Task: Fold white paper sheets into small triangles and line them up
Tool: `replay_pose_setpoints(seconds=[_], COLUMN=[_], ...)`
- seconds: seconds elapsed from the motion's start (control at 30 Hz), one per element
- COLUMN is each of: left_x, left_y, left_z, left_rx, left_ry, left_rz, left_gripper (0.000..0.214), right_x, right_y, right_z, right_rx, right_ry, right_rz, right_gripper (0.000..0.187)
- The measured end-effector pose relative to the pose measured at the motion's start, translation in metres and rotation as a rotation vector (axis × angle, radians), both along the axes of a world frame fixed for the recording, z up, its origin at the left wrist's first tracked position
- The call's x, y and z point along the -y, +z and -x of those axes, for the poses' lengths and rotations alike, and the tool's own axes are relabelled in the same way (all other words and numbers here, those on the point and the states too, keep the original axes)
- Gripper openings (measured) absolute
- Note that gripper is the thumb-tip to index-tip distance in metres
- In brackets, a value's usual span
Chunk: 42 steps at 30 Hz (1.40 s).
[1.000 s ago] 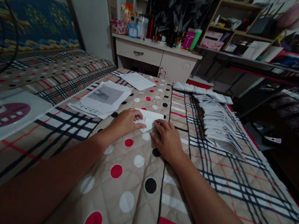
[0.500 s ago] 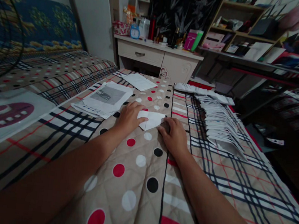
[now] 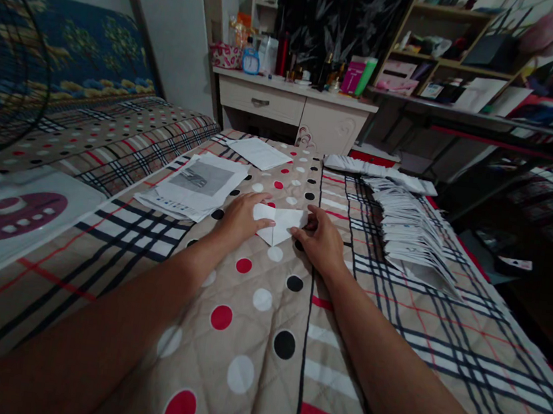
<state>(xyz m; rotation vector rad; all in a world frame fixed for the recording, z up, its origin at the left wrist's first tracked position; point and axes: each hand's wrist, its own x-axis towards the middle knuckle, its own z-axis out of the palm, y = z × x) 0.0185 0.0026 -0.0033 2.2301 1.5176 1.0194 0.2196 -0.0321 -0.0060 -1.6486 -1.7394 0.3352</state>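
Note:
A small white folded paper (image 3: 279, 224) lies on the patterned bedspread (image 3: 250, 338) in front of me. My left hand (image 3: 241, 217) rests flat on its left edge, fingers stretched out over the paper. On the paper's right edge my right hand (image 3: 320, 239) presses with curled fingers. Both forearms reach in from the bottom of the view.
A long row of folded white papers (image 3: 405, 229) runs along the bed's right side. Printed sheets (image 3: 198, 184) lie to the left, another sheet (image 3: 260, 152) farther back. A white bag with a purple print (image 3: 7, 218) sits at left. A cluttered dresser (image 3: 294, 105) and shelves stand behind.
Both hands slid slightly away from me along the folded paper, and the view shifted a little. The paper stays on the bedspread.

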Motion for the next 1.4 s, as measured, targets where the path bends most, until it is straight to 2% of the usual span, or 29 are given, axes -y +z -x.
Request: replay_pose_setpoints(seconds=[0.17, 0.33, 0.43, 0.57, 0.73, 0.87, 1.03, 1.13, 1.23, 1.33, 1.4], left_x=[0.004, 0.011, 0.014, 0.014, 0.014, 0.019, 0.023, 0.020, 0.014, 0.011, 0.010], left_y=[0.000, 0.001, 0.004, 0.005, 0.005, 0.008, 0.009, 0.004, -0.001, -0.002, -0.001], left_z=[-0.001, 0.000, 0.000, 0.000, 0.001, 0.004, 0.007, 0.009, 0.013, 0.018, 0.021], left_rx=[0.116, -0.036, -0.107, -0.143, -0.149, -0.169, -0.190, -0.147, -0.113, -0.142, -0.174], left_ry=[-0.075, -0.112, -0.103, -0.105, -0.173, -0.213, -0.245, -0.241, -0.179, -0.061, -0.016], left_rz=[0.042, -0.058, -0.080, -0.089, -0.103, -0.124, -0.092, -0.049, -0.014, -0.015, 0.008], left_gripper=[0.060, 0.058, 0.056, 0.039, 0.009, 0.002, 0.019, 0.019, 0.015, 0.033, 0.052], right_x=[0.001, 0.005, 0.007, 0.007, 0.011, 0.015, 0.020, 0.020, 0.020, 0.018, 0.016], right_y=[-0.003, -0.003, -0.002, 0.000, 0.005, 0.012, 0.017, 0.015, 0.012, 0.010, 0.010], right_z=[-0.005, -0.011, -0.012, -0.011, -0.008, -0.005, -0.003, -0.003, -0.004, -0.006, -0.006], right_rx=[-0.150, -0.185, -0.135, -0.029, -0.013, 0.046, 0.257, 0.305, 0.292, 0.250, 0.216], right_ry=[0.031, 0.058, 0.080, 0.192, 0.248, 0.251, 0.183, 0.124, 0.026, -0.053, -0.046], right_rz=[-0.007, 0.018, -0.055, -0.202, -0.187, -0.184, -0.159, -0.127, -0.092, -0.072, -0.048], right_gripper=[0.043, 0.034, 0.040, 0.046, 0.027, 0.010, 0.023, 0.018, 0.013, 0.033, 0.044])
